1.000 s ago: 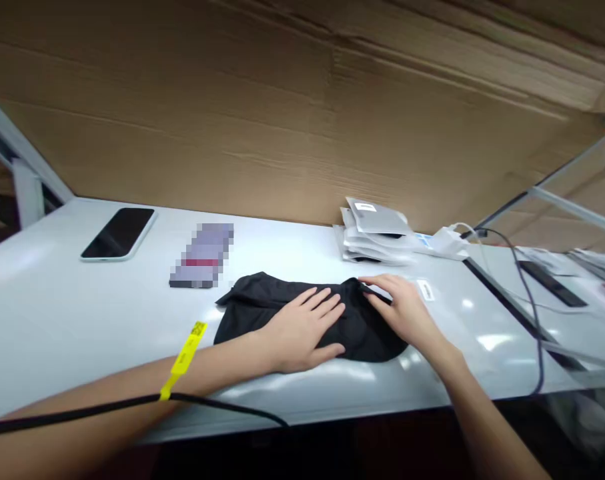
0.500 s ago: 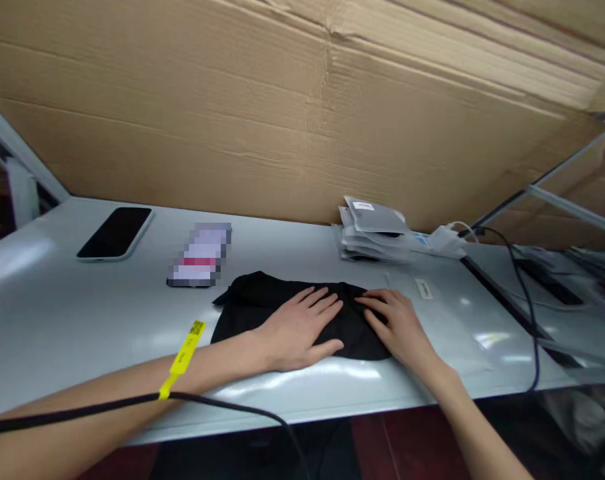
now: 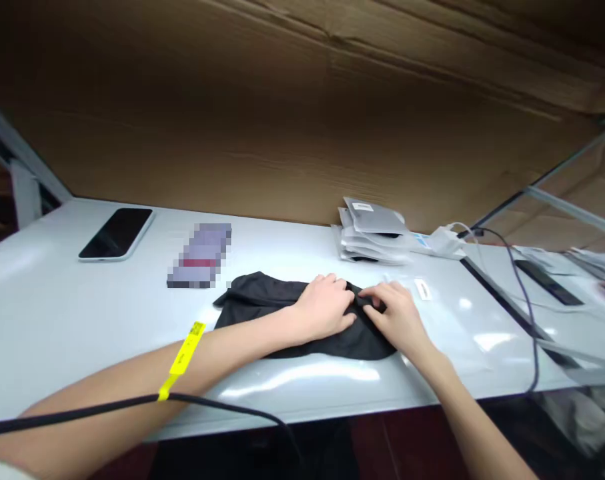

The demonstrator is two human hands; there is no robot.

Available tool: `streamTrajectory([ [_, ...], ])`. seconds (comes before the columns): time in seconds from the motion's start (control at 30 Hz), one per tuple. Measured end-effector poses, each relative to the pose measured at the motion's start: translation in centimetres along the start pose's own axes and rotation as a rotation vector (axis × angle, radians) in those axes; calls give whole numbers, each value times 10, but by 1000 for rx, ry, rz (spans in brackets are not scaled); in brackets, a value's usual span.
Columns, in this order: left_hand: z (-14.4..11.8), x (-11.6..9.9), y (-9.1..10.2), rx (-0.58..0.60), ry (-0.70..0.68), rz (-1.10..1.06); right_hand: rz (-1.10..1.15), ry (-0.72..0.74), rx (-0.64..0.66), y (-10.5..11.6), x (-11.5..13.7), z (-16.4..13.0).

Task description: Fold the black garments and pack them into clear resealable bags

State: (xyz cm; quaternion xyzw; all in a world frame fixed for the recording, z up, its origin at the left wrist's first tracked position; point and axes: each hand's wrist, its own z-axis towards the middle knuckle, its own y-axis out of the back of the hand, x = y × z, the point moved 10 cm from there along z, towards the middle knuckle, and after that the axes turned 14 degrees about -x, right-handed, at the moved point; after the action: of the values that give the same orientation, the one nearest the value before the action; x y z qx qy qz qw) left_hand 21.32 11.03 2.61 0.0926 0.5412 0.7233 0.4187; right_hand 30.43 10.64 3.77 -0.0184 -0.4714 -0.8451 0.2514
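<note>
A folded piece of black cloth (image 3: 255, 293) lies flat on the white table, its left end bunched into a loose fold. My left hand (image 3: 327, 308) rests over its middle, fingers curled into the fabric. At the cloth's right part, my right hand (image 3: 395, 313) pinches a raised fold between thumb and fingers, close to the left fingertips. Both hands hide parts of the cloth. Just right of my right hand lies a clear plastic bag with a white label (image 3: 423, 289).
Behind the hands is a stack of frosted plastic bags (image 3: 369, 233), beside a white charger (image 3: 445, 241). Two phones, one dark-screened (image 3: 117, 233) and one blurred (image 3: 199, 257), lie at left. A black cable with a yellow tag (image 3: 187, 350) crosses my left forearm. Cardboard (image 3: 282, 133) walls the back.
My left hand has slid right and its flat, spread fingers have curled into the cloth. A fold has risen between the hands. The right hand has closed on it, and the cardboard looks darker.
</note>
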Motion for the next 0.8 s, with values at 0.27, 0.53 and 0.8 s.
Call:
streamTrajectory([
  [0.27,5,8,-5,7,92,-77,18,-2,15,7,1,0],
  [0.53,3,12,-9,-20,125,-95,35,-36,54,5,-1,4],
  [0.8,-4,9,-3,-89,115,-87,71,-73,98,4,1,0],
])
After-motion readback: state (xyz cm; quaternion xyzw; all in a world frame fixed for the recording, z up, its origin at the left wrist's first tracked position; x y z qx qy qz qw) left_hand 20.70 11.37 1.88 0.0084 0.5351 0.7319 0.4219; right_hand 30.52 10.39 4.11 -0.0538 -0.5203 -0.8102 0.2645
